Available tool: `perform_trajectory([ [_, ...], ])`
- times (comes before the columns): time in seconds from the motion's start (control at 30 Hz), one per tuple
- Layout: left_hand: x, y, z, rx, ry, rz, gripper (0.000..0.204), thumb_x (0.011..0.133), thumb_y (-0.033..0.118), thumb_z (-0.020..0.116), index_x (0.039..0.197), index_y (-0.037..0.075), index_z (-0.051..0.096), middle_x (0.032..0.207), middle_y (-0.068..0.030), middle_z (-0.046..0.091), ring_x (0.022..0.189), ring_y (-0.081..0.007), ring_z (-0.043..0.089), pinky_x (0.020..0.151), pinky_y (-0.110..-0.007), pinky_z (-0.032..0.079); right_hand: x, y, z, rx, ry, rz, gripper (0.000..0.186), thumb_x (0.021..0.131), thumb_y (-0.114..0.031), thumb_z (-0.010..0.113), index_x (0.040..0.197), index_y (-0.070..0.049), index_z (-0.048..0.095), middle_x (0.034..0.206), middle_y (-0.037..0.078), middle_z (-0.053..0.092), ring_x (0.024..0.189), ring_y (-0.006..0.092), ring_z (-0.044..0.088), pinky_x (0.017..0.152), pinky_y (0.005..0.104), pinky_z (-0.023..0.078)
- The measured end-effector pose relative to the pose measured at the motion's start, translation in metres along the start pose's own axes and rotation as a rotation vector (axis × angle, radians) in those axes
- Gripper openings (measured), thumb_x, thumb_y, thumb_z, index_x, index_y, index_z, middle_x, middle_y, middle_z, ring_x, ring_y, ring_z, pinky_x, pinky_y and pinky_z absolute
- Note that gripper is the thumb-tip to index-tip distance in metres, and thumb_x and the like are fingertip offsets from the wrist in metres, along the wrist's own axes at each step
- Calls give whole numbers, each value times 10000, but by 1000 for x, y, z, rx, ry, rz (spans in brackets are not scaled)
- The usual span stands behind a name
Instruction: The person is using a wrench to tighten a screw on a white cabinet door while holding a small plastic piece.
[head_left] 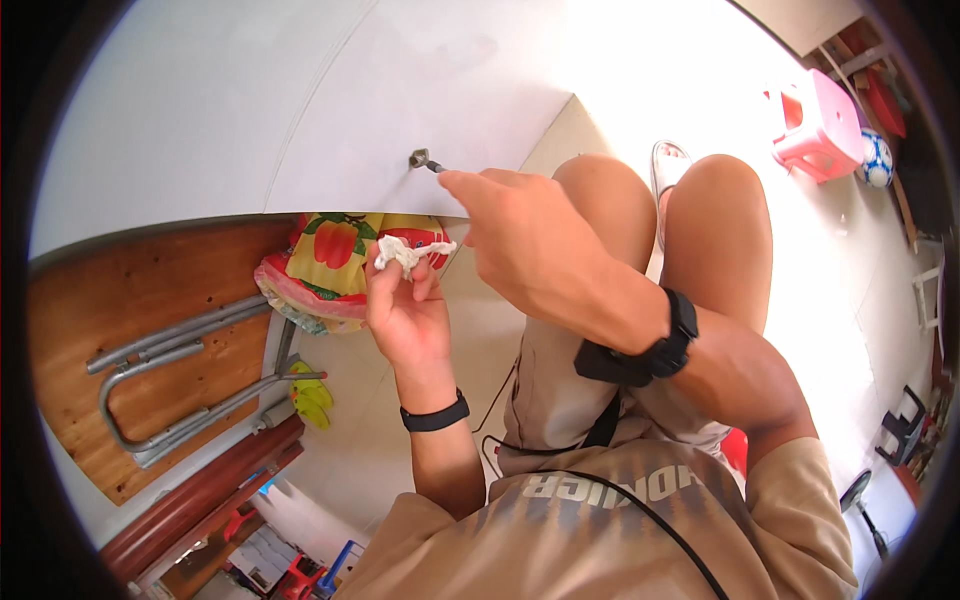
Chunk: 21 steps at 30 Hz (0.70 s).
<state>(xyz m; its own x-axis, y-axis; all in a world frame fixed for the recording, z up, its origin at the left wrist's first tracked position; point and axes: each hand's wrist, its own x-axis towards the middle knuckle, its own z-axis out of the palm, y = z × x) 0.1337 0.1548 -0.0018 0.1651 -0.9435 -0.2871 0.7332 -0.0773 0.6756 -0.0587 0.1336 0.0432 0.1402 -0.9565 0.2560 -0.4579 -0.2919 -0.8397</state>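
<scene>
My right hand reaches over a white panel, its fingers closed on a thin dark rod. The rod's far end has a small, dark, metal-looking tip close to the panel; I cannot tell whether it touches, or which kind of tool it is. My left hand is raised just beyond the panel's near edge. Between its fingertips it pinches a crumpled white tissue, with one twisted end pointing toward my right hand. The hands are apart.
A yellow and red printed bag lies under the panel's edge. A wooden board with grey folding metal legs stands at left, near yellow-green slippers. A pink stool and a blue-white ball sit at far right. A black cable crosses my shirt.
</scene>
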Motion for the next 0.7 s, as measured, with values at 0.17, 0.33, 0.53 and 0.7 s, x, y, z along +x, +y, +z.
perform_trajectory([
  [0.17,-4,-2,1,-92,-74,-32,291,967,14,557,1243,-59,501,1158,-199,609,829,-190,554,642,-236,479,4,6,-6,47,201,-75,216,788,59,606,1002,77,628,817,260,669,782,430,665,694,494,536],
  [0.33,-1,4,2,-128,-147,-44,295,959,42,592,1234,-64,581,1213,-165,637,871,-170,588,708,-244,490,2,-2,-2,121,142,2,305,823,52,586,1113,98,669,858,278,683,782,430,671,722,475,553],
  [0.53,-3,-4,8,-78,-256,-70,346,1013,134,652,1296,-53,581,1262,-154,634,952,-174,615,822,-238,541,6,5,-7,76,54,148,268,995,16,496,1205,71,652,969,225,728,756,254,751,676,343,584],
  [0.7,-9,-7,-1,-104,-160,-82,252,1022,118,645,1228,-26,628,1182,-134,675,910,-163,639,785,-240,540,-6,-13,-9,129,109,-42,272,985,43,506,1216,61,649,978,211,727,729,237,743,664,337,580],
])
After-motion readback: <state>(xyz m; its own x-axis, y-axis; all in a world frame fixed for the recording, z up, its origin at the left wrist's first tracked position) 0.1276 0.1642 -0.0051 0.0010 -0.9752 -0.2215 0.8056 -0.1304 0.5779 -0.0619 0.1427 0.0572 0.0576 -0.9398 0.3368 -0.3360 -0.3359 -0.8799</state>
